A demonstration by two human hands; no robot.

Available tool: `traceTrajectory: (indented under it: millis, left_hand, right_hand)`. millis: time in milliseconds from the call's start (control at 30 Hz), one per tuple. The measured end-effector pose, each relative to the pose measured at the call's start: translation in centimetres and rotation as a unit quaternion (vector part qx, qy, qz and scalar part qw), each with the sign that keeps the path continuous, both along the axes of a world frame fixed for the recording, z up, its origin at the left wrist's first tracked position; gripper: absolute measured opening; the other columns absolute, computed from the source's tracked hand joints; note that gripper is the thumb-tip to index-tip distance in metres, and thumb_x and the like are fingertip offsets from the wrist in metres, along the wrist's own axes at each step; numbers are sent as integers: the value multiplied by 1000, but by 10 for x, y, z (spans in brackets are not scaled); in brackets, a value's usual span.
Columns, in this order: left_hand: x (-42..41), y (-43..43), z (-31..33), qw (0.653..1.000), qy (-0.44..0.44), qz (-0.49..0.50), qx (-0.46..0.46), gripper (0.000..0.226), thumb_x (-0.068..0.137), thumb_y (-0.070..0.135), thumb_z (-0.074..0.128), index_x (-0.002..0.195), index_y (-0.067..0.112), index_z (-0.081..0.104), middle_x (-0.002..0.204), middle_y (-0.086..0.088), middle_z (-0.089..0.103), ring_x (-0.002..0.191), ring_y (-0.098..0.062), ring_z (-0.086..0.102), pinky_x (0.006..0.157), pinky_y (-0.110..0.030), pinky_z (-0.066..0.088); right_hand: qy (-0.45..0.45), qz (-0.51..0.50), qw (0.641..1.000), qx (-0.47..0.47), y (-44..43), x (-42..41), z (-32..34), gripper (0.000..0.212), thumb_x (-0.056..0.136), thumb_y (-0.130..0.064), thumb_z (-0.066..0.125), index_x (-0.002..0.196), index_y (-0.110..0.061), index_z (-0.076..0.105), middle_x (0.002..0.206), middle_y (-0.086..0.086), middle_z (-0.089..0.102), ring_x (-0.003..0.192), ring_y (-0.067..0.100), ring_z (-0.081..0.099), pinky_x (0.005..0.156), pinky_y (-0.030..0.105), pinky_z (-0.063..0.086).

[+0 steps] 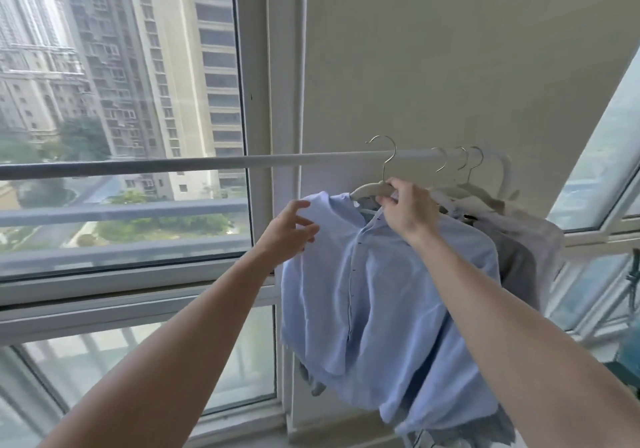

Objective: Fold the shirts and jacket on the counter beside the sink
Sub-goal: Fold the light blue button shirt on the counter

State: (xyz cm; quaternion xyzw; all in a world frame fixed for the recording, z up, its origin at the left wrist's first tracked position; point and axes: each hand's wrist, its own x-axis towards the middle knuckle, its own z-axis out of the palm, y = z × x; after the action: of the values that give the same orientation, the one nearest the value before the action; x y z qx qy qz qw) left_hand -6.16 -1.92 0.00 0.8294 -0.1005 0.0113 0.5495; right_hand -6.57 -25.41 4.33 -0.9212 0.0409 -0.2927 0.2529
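A light blue shirt (388, 302) hangs on a beige hanger (372, 189) whose metal hook sits over a white rail (207, 162). My right hand (407, 210) grips the hanger at the shirt's collar. My left hand (289, 233) pinches the shirt's left shoulder, pulling the cloth off the hanger's end. Behind the blue shirt a grey garment (530, 250) hangs on further hangers (467, 170) on the same rail. No counter or sink is in view.
A big window (121, 101) with high-rise buildings outside fills the left. A white wall (450, 66) rises behind the rail. Another slanted window (602, 170) stands at the right, with a dark green object (632, 281) at the right edge.
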Motion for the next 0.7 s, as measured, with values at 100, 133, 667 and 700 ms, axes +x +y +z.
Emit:
traceTrajectory:
  millis: [100, 133, 667, 700]
  left_hand:
    - [-22, 28, 8, 995, -70, 55, 45, 57, 88, 20, 73, 139, 24, 48, 124, -8, 54, 108, -23, 61, 94, -42, 54]
    - [-32, 41, 9, 991, -86, 77, 60, 58, 87, 20, 75, 139, 24, 49, 128, -9, 49, 115, -24, 56, 101, -41, 49]
    - [-315, 400, 9, 932, 125, 326, 99, 79, 96, 71, 26, 122, 11, 69, 135, -17, 59, 122, -31, 57, 107, -41, 41]
    - [-347, 433, 5, 928, 147, 330, 94, 74, 96, 71, 30, 113, 14, 74, 127, -16, 64, 113, -29, 61, 101, -38, 46]
  right_hand:
    - [7, 59, 998, -22, 39, -22, 10, 9, 85, -27, 67, 94, -25, 67, 80, -3, 68, 89, 31, 65, 65, 32, 38]
    - [12, 79, 996, -29, 55, -31, 11, 6, 85, -26, 67, 90, -25, 65, 81, -2, 69, 88, 30, 64, 65, 32, 40]
    - [95, 481, 871, -32, 447, -216, 3, 16, 90, -18, 69, 84, -31, 74, 72, -12, 69, 72, 10, 64, 69, 28, 50]
    - [104, 512, 852, -38, 486, -234, -2, 17, 90, -16, 69, 85, -31, 75, 73, -10, 70, 72, 10, 64, 68, 27, 51]
